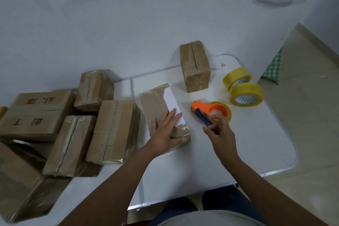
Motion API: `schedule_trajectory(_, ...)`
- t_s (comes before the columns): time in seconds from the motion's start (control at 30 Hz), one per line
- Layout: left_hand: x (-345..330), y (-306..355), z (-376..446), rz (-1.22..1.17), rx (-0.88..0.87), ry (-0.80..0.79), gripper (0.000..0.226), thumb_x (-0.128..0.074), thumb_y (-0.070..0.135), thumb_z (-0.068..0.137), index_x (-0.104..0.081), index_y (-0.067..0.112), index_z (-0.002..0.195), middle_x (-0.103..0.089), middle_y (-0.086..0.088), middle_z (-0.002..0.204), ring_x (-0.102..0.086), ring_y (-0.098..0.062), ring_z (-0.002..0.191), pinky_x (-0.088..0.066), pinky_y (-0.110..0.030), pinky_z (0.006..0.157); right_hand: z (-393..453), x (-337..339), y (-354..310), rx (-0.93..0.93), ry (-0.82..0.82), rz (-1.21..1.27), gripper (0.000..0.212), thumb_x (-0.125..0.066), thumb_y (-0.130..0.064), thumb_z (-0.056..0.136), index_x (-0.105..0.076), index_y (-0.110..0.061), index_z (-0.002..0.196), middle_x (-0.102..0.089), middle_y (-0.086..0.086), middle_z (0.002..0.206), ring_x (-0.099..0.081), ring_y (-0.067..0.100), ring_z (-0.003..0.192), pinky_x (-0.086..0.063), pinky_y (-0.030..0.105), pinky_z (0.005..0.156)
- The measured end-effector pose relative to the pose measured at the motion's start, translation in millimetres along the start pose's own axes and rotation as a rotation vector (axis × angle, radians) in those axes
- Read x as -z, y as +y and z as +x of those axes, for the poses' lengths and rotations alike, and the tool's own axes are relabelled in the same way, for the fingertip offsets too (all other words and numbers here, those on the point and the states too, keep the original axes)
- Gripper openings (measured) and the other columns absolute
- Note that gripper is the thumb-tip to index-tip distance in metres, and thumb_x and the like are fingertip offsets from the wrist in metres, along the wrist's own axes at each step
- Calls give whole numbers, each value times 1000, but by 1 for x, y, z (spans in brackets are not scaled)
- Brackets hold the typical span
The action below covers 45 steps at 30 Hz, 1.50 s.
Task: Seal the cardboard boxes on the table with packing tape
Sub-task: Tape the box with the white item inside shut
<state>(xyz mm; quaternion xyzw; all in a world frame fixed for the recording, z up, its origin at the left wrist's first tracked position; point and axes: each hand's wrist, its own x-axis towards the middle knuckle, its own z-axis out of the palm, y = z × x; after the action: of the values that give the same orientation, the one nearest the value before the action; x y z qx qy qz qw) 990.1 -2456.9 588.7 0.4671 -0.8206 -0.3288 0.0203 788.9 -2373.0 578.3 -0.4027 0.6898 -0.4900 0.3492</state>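
Flat on the box [161, 113], left hand [166, 130]; right hand [220, 132] pinching dispenser [207, 113].

White table [247, 152] carries cardboard boxes [111, 130], orange tape dispenser [211, 111], two yellow tape rolls [245, 93].

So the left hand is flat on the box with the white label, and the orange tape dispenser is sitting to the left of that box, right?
Not quite. The head view shows the orange tape dispenser to the right of the box with the white label, not the left. The left hand does lie flat on that box.
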Motion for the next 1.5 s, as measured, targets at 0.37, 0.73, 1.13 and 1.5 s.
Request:
schedule_trajectory(0.37, -27, 5, 4, 392, 66, 89, 81, -49, 55, 94, -4, 32, 157, 17, 8, 164, 20, -14, 150, 11, -55, 118, 2, -2, 11, -234, -54, 184, 25, -67, -17, 88, -58, -30, 108, -70, -5, 86, -65, 7, 87, -51, 39, 88)
schedule_trajectory(0.73, -31, 9, 5, 484, 118, 137, 76, -25, 70, 94, 0, 35, 157, 13, 8, 165, 17, -16, 151, 15, -52, 117, 19, -16, 14, -388, -68, 237, 24, -46, -24, 102, -60, -18, 120, -73, 0, 100, -69, 12, 92, -54, 32, 84)
schedule_trajectory(1.13, -35, 7, 6, 527, 110, 136, 77, -24, 70, 95, 0, 33, 157, 13, 7, 165, 18, -17, 151, 14, -53, 117, 35, -19, 8, -498, -134, 402, 15, -63, -15, 93, -65, -12, 107, -68, 6, 92, -64, 18, 84, -50, 25, 74)
schedule_trajectory(1.5, -16, -4, 0, 545, -2, 99, 81, -12, 77, 90, -6, 35, 158, 1, 8, 166, 2, -17, 153, -9, -53, 119, 39, -24, 18, -46, -134, 22, 25, -62, -17, 93, -57, -32, 112, -63, -7, 87, -60, 5, 80, -45, 12, 65)
